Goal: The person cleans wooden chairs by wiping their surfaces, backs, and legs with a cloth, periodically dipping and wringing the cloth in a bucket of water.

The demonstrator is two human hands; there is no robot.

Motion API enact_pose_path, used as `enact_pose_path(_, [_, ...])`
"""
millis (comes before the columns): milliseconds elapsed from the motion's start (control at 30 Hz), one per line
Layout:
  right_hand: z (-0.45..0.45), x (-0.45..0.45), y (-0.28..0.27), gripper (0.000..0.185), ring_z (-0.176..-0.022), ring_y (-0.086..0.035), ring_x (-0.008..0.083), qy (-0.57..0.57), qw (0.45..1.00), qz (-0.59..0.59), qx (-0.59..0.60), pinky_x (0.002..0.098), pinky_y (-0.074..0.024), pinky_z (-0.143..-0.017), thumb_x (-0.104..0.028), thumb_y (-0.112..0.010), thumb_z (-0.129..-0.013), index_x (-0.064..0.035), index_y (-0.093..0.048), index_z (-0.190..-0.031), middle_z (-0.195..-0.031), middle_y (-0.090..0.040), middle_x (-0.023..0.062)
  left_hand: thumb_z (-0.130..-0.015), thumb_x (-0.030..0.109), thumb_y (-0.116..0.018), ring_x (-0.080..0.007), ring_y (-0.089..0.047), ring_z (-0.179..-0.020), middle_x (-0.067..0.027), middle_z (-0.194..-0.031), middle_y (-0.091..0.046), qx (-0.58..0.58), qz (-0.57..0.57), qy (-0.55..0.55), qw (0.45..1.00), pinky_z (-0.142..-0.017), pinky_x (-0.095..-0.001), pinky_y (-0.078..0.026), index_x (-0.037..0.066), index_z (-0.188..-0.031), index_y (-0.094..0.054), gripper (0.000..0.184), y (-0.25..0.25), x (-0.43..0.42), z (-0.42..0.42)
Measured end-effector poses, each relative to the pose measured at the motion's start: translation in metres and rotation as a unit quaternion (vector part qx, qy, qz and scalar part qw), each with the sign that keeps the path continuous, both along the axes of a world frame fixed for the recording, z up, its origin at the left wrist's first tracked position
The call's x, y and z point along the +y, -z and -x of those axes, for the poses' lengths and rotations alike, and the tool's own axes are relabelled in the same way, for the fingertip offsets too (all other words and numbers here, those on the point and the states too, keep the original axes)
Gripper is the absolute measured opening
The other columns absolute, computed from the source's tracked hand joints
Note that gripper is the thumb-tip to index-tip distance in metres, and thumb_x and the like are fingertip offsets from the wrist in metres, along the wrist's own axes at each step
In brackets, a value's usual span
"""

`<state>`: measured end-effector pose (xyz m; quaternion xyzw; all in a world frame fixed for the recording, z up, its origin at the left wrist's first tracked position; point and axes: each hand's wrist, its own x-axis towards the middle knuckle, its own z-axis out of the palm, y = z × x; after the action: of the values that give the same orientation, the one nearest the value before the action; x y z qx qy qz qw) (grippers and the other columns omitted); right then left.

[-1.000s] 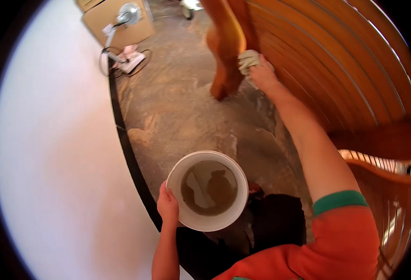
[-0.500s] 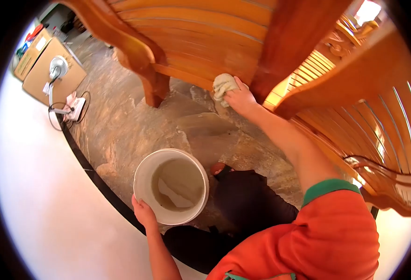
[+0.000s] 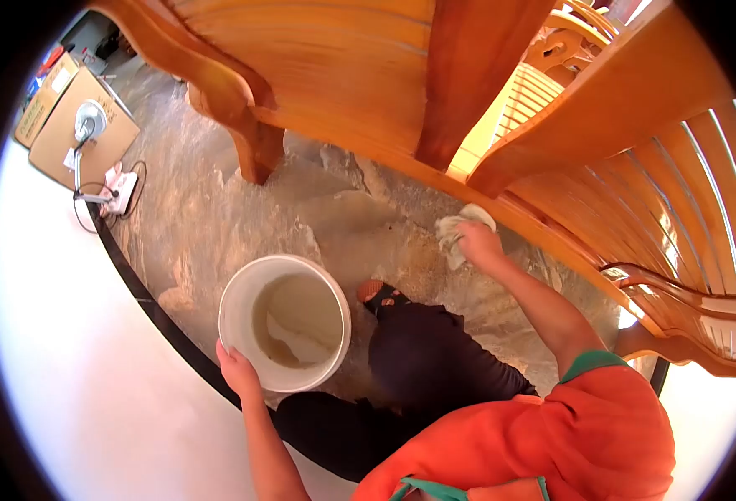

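A white bucket (image 3: pixel 344 321) holding murky water stands on the floor, low and left of the middle. My left hand (image 3: pixel 238 370) grips its left rim. Farther right, my right hand (image 3: pixel 478 242) is closed on a pale cloth (image 3: pixel 451 238), beside the lower rail of the wooden bench (image 3: pixel 343 125). Loose folds of the cloth stick out past my fingers, whose tips are partly hidden.
Stone-patterned floor (image 3: pixel 184 184) lies between the white wall (image 3: pixel 76 334) and the bench. A small fan (image 3: pixel 90 121) with a cable stands before a cardboard box (image 3: pixel 113 146) at upper left. My bent leg (image 3: pixel 435 355) is right of the bucket.
The view has swung, so the bench fills more of the upper area. My right hand has moved with the cloth from the bench leg along the lower rail. My left hand stays on the bucket.
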<state>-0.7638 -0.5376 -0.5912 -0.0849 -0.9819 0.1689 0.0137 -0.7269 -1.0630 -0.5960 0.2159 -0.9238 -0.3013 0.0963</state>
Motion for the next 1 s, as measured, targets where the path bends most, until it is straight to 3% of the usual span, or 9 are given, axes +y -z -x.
enact_pose_path(133, [-0.008,-0.006,-0.013,0.045,-0.099,-0.054,0.0309,0.195,0.956,0.213,-0.054,0.0373,-0.0425,-0.085,-0.021,-0.049,-0.081,0.0033,-0.048,-0.118,-0.108,-0.058,0.0179,-0.089,0.016,-0.041,-0.0349,-0.056,-0.100,-0.0204,-0.111,-0.057,0.010,-0.002,-0.001,1.000,-0.084,-0.0380,-0.043,0.002,-0.124,-0.045,0.038,0.009,-0.003,0.001])
enact_pose_path(233, [-0.001,-0.025,-0.048,0.051,-0.103,-0.054,0.0253,0.108,0.899,0.421,-0.052,0.0355,-0.0429,-0.084,-0.025,-0.051,-0.080,0.0032,-0.046,-0.123,-0.113,-0.055,0.0203,-0.089,0.016,-0.041,-0.0345,-0.056,-0.101,-0.0202,-0.111,-0.057,0.010,0.001,-0.001,1.000,-0.084,-0.0376,-0.043,0.002,-0.123,-0.045,0.038,0.010,-0.007,0.002])
enact_pose_path(367, [0.023,-0.074,-0.093,0.039,-0.095,-0.054,0.0231,-0.061,0.981,0.179,-0.034,0.0347,-0.0442,-0.078,-0.016,-0.055,-0.076,-0.0033,-0.054,-0.112,-0.105,-0.055,0.0126,-0.088,0.016,-0.041,-0.0342,-0.055,-0.101,-0.0202,-0.112,-0.057,0.001,-0.021,-0.006,1.000,-0.085,-0.0374,-0.043,0.001,-0.123,-0.046,0.038,0.007,-0.005,0.003])
enact_pose_path(467, [0.060,-0.089,-0.081,0.034,-0.105,-0.048,0.0252,-0.247,0.962,-0.099,0.061,0.0392,-0.0407,-0.082,-0.019,-0.061,-0.072,-0.0073,-0.059,-0.104,-0.103,-0.053,0.0077,-0.088,0.016,-0.041,-0.0343,-0.056,-0.101,-0.0203,-0.112,-0.057,0.008,-0.002,0.003,1.000,-0.084,-0.0376,-0.043,0.002,-0.123,-0.046,0.038,0.007,-0.006,0.003])
enact_pose_path(633, [0.108,-0.065,-0.029,0.029,-0.116,-0.039,0.0274,-0.367,0.786,-0.497,-0.033,0.0467,-0.0327,-0.087,-0.028,-0.058,-0.075,-0.0159,-0.065,-0.101,-0.111,-0.055,0.0053,-0.088,0.015,-0.040,-0.0346,-0.055,-0.101,-0.0204,-0.112,-0.057,0.006,-0.021,0.003,1.000,-0.085,-0.0379,-0.043,0.001,-0.123,-0.046,0.038,0.006,-0.005,0.004])
enact_pose_path(833, [0.057,-0.017,0.010,0.032,-0.115,-0.041,0.0253,-0.421,0.461,-0.746,-0.233,0.0490,-0.0328,-0.085,-0.036,-0.052,-0.080,-0.0177,-0.066,-0.103,-0.113,-0.058,0.0035,-0.088,0.015,-0.040,-0.0345,-0.055,-0.102,-0.0210,-0.113,-0.056,0.012,-0.029,0.018,0.999,-0.086,-0.0378,-0.042,-0.001,-0.122,-0.045,0.038,0.014,-0.010,0.003])
enact_pose_path(867, [0.047,0.003,0.041,0.032,-0.111,-0.044,0.0251,-0.381,0.455,-0.770,-0.237,0.0492,-0.0334,-0.084,-0.036,-0.051,-0.080,-0.0181,-0.065,-0.103,-0.112,-0.058,0.0034,-0.088,0.015,-0.040,-0.0345,-0.055,-0.102,-0.0210,-0.113,-0.056,0.012,-0.037,0.017,0.999,-0.086,-0.0379,-0.042,-0.001,-0.122,-0.045,0.038,0.013,-0.011,0.003])
enact_pose_path(967, [0.009,0.049,0.076,0.032,-0.099,-0.051,0.0242,-0.341,0.208,-0.845,-0.357,0.0502,-0.0338,-0.081,-0.035,-0.045,-0.082,-0.0189,-0.063,-0.104,-0.110,-0.059,0.0027,-0.088,0.014,-0.040,-0.0343,-0.055,-0.102,-0.0209,-0.113,-0.056,0.019,-0.031,0.011,0.999,-0.086,-0.0379,-0.042,-0.001,-0.122,-0.045,0.038,0.008,-0.005,0.002])
enact_pose_path(1000, [-0.007,0.048,0.053,0.033,-0.099,-0.050,0.0238,-0.348,0.283,-0.807,-0.384,0.0506,-0.0336,-0.081,-0.036,-0.042,-0.083,-0.0191,-0.061,-0.104,-0.109,-0.058,0.0026,-0.088,0.014,-0.040,-0.0343,-0.055,-0.102,-0.0210,-0.112,-0.056,0.018,-0.032,0.013,0.999,-0.086,-0.0378,-0.042,-0.001,-0.122,-0.045,0.038,0.010,-0.006,0.002])
